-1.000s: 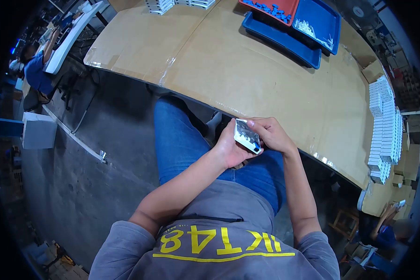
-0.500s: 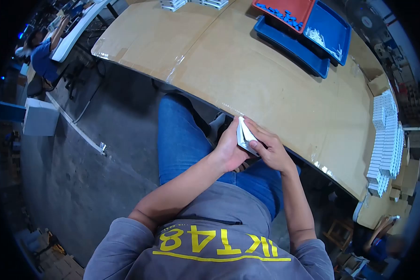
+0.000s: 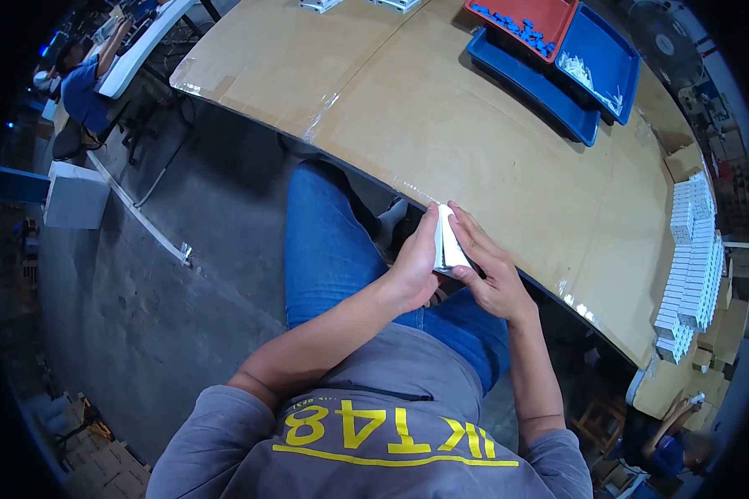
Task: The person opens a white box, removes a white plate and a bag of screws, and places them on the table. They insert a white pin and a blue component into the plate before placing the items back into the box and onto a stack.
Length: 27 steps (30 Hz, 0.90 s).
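Note:
Over my lap, at the table's front edge, both hands hold a white plastic housing (image 3: 449, 248). It looks like two narrow halves with a dark gap between them, wider toward me. My left hand (image 3: 414, 264) is closed along its left side, palm inward. From the right, my right hand (image 3: 493, 274) presses on it, with the thumb at the lower end and the fingers along the far right side. My fingers hide part of the housing, so its exact kind does not show.
The cardboard-topped table (image 3: 408, 125) spreads ahead. At the back right, a red tray (image 3: 562, 17) holds blue pieces; a blue tray (image 3: 612, 50) holds thin white pieces; another blue tray (image 3: 533, 87) sits in front. White stacks (image 3: 689, 262) line the right edge. Other people work at both sides.
The white housing has turned more upright in view, and its gap faces me more. My right fingers have straightened along its side. The view has shifted slightly.

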Available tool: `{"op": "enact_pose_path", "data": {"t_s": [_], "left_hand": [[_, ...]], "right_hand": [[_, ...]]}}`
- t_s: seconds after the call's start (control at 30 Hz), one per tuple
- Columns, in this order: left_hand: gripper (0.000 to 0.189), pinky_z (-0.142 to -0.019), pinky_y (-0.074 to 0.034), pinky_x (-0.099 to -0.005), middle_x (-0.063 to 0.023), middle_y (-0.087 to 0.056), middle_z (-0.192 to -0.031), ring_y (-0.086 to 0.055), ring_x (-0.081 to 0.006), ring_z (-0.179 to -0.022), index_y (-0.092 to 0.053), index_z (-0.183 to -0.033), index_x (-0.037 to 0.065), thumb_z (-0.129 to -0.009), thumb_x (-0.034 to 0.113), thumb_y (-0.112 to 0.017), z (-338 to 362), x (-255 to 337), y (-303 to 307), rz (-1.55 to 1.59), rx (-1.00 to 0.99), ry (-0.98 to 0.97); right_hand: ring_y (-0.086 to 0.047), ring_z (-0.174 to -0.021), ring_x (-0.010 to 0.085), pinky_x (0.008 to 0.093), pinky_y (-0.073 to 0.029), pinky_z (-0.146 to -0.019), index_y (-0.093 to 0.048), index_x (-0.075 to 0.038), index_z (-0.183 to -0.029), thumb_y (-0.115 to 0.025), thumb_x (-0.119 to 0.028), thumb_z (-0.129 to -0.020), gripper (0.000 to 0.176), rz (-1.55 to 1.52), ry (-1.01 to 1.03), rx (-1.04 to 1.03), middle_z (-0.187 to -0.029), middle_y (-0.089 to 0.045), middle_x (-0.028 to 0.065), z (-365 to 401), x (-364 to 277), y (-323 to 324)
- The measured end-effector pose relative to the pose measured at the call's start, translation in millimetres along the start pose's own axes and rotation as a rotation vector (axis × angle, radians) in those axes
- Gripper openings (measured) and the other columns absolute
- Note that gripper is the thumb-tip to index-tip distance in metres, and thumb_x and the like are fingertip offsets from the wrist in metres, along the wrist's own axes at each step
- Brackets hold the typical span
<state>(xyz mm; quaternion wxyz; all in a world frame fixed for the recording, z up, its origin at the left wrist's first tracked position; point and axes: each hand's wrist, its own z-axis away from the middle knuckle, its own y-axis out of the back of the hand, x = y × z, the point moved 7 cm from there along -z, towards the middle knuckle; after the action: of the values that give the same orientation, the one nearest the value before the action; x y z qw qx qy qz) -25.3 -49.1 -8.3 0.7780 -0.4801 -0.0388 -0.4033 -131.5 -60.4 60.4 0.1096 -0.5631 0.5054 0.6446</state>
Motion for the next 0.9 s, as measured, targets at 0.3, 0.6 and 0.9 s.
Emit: {"op": "enact_pose_path", "data": {"t_s": [0.3, 0.6, 0.9], "left_hand": [[0.058, -0.107, -0.049, -0.0381, -0.0095, -0.057, -0.144, -0.06, -0.0198, -0.128, -0.04, -0.157, 0.008, -0.114, 0.047, -0.037, 4.7, 18.5, -15.1, -0.059, -0.157, -0.159], [0.063, -0.099, -0.052, -0.0284, -0.0073, -0.063, -0.13, -0.062, -0.0119, -0.115, -0.035, -0.161, 0.002, -0.109, 0.026, -0.06, 38.9, 49.5, -54.6, -0.335, -0.31, -0.262], [0.049, -0.105, -0.052, -0.0322, -0.0101, -0.065, -0.138, -0.062, -0.0147, -0.121, -0.056, -0.146, -0.003, -0.103, 0.017, -0.071, 50.9, 54.8, -50.7, -0.581, -0.361, -0.373]], "right_hand": [[-0.024, -0.159, 0.04, 0.0519, -0.018, -0.129, -0.043, -0.007, -0.16, -0.068, -0.032, -0.099, 0.071, 0.026, 0.057, 0.047, -0.171, -0.028, 0.0192, 2.8, -5.9, -1.6], [-0.048, -0.147, 0.0332, 0.0434, -0.039, -0.12, -0.057, 0.002, -0.146, -0.065, -0.008, -0.103, 0.045, -0.402, 0.043, 0.56, -0.156, -0.052, 0.0229, 15.1, -21.5, 37.3], [-0.067, -0.117, 0.0185, 0.032, -0.053, -0.101, -0.065, 0.004, -0.135, -0.069, -0.012, -0.103, 0.036, -0.768, -0.159, 0.548, -0.127, -0.072, 0.0132, 34.5, 8.8, 34.4]]}}
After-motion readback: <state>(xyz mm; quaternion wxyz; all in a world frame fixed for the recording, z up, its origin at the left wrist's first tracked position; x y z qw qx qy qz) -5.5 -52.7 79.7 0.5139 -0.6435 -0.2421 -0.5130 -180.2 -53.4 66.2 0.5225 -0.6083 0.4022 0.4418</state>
